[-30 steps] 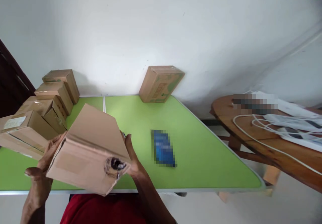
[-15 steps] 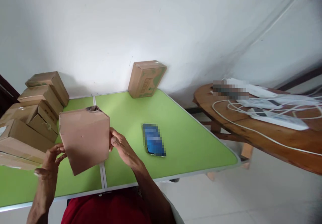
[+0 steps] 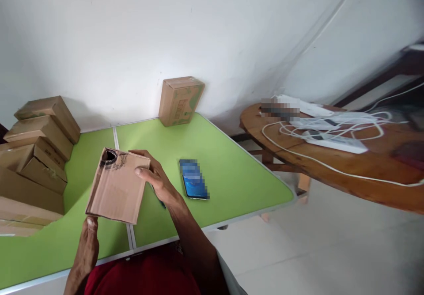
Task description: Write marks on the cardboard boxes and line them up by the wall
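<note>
A small brown cardboard box [image 3: 121, 193] is held tilted above the green table, one face turned up toward me. Near its upper left corner that face has a dark-edged hole with black scribbles around it. My right hand [image 3: 154, 175] grips the upper right side, thumb on the face and fingers behind. At the lower left edge, my left hand [image 3: 89, 231] supports the box with its thumb in sight and its fingers hidden beneath. A dark, thin pen-like object [image 3: 161, 203] lies partly hidden behind the right wrist.
A phone [image 3: 194, 179] with a blue screen lies on the green table [image 3: 232, 193]. Several cardboard boxes [image 3: 36, 162] are lined up at the left; another box [image 3: 181, 101] stands against the wall. White cables and power strips [image 3: 334, 141] cover part of a wooden table [image 3: 380, 175] at right.
The box has been turned and tipped, so the face with the hole now points up at me. My left hand moved right and under its lower edge. The view shifted slightly right.
</note>
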The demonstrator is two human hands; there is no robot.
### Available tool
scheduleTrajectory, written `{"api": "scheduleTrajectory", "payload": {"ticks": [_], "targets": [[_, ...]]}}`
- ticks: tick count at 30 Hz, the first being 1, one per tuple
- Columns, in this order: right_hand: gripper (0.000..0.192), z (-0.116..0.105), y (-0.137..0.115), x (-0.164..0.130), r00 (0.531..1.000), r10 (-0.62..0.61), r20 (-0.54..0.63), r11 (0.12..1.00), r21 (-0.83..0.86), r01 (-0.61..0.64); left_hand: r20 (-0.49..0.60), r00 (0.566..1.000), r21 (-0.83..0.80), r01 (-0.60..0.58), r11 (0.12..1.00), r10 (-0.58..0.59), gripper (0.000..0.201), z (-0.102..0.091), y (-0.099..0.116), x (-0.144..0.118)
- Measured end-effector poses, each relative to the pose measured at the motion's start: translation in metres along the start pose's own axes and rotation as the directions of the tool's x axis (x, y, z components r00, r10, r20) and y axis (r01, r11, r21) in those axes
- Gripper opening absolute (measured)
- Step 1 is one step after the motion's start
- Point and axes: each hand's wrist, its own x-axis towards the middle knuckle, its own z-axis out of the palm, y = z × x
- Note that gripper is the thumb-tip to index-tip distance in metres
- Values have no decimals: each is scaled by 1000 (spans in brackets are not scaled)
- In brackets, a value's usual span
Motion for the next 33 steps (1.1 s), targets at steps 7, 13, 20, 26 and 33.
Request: {"api": "scheduleTrajectory", "payload": {"ticks": [7,13,20,26,33], "targets": [[48,-6,-11,-2,999,-29,-12,1000,-2,29,-367,907,-124,-266,956,205,80,-24,53,32],[54,7,-30,-14,999,-40,-5,969,-243,38,-136,911,-76,-402,913,390,70,-14,142,52],[51,40,-44,-15,948,-155,-278,865,-503,-6,-104,921,32,-373,927,375,63,13,169,51],[43,55,-51,-8,930,-149,-337,795,-600,-90,-120,921,98,-361,927,371,65,15,170,45],[50,70,-48,9,951,-139,-277,736,-671,-88,-221,939,68,-257,964,266,66,8,165,54]]}}
